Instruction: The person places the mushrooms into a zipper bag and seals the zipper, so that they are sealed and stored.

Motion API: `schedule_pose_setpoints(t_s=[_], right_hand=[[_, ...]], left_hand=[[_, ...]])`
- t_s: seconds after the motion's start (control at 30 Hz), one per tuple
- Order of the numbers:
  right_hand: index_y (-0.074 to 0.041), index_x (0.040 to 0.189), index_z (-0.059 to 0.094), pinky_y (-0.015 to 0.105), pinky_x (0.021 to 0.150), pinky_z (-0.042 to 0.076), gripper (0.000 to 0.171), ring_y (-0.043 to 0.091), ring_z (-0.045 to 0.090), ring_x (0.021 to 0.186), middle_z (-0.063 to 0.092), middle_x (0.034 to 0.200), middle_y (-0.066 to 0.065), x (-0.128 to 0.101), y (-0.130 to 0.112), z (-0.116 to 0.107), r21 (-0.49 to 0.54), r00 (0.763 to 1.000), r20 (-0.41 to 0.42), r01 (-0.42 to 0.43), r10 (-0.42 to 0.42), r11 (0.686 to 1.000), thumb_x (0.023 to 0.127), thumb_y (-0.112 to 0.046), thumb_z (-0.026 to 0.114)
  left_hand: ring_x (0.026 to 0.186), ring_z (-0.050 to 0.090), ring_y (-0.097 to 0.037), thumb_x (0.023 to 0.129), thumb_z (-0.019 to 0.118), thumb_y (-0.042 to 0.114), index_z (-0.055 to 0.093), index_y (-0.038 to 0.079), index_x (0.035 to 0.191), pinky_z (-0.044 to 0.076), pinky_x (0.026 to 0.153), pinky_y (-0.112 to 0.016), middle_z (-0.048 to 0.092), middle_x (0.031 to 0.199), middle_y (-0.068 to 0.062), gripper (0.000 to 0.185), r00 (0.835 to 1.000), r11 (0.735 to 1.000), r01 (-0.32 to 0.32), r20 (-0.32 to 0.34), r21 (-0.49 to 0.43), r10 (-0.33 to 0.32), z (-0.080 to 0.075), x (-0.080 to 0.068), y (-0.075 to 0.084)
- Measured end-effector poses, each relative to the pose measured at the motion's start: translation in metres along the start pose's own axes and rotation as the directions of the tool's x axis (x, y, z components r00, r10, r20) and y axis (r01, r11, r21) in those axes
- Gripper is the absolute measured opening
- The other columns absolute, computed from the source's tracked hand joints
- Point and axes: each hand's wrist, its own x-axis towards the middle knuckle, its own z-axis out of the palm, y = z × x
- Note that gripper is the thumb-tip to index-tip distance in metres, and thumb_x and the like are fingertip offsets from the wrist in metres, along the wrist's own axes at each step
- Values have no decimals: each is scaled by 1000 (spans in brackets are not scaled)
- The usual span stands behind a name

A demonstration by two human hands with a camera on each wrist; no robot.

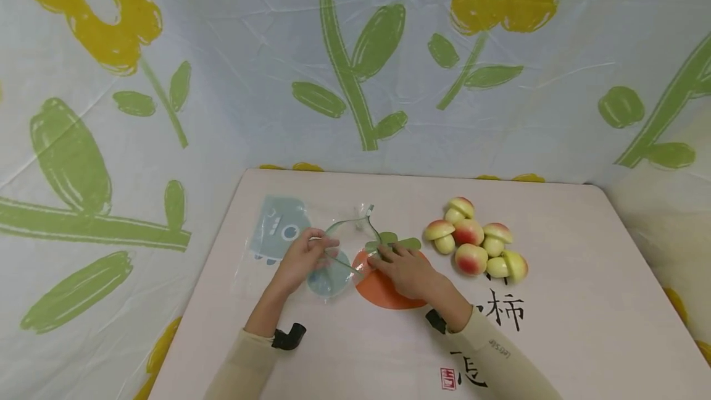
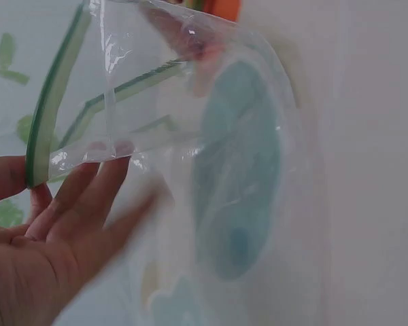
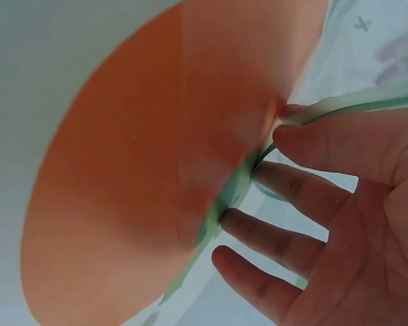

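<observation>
A clear plastic zip bag point(image 1: 280, 227) with a green zip rim and blue-grey prints lies on the pale table point(image 1: 555, 326), its mouth held up and open. My left hand point(image 1: 322, 247) pinches the left side of the rim; in the left wrist view the thumb and fingers of that hand point(image 2: 61, 175) clamp the green strip of the bag point(image 2: 238, 170). My right hand point(image 1: 381, 255) pinches the rim's right side. In the right wrist view its thumb and forefinger point(image 3: 272, 153) close on the green rim point(image 3: 353, 102) beside the orange print point(image 3: 156, 170).
Several toy mushrooms with pink-and-yellow caps point(image 1: 474, 242) lie in a cluster to the right of my right hand. The table cover bears an orange fruit print point(image 1: 378, 292) and black characters point(image 1: 505, 310). A flower-patterned sheet point(image 1: 355, 79) hangs behind and around the table.
</observation>
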Motion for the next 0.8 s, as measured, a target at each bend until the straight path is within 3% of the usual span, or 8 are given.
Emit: schedule_pose_setpoints(t_s=[0.13,0.2,0.33,0.57,0.8], right_hand=[[-18,144,55,60,100,40,46,45,42,134,45,151,16,-2,0,1,-8,999,-34,31,-31,999,100,-7,55],[-16,143,55,60,100,40,46,46,43,133,46,149,18,-2,0,1,-6,997,-52,52,-53,999,99,-6,56],[-12,141,57,60,99,41,44,47,45,131,47,148,20,-5,2,1,5,992,-94,83,-82,997,98,-4,57],[-8,140,57,55,100,43,39,45,50,127,50,145,22,-7,5,1,16,972,-192,140,-134,990,101,-6,56],[-10,139,56,54,99,44,42,43,49,128,49,146,20,-6,7,4,17,953,-255,175,-165,984,98,-3,60]], left_hand=[[111,63,-30,101,62,23,60,2,115,49,93,-45,69,118,-13,25,998,990,5,-68,143,4,8,4,-12],[111,62,-29,98,66,25,64,2,112,48,92,-46,68,117,-13,26,994,985,13,-112,172,6,10,6,-16],[100,65,-27,97,69,24,66,2,111,51,86,-44,71,108,-14,26,988,989,33,-154,143,-11,12,7,-17],[92,72,-27,96,68,15,65,0,113,52,88,-42,74,96,-17,23,991,998,37,-132,47,-31,14,10,-16],[91,72,-26,96,68,16,65,2,113,51,87,-43,75,94,-12,22,992,996,41,-125,84,-30,16,12,-15]])
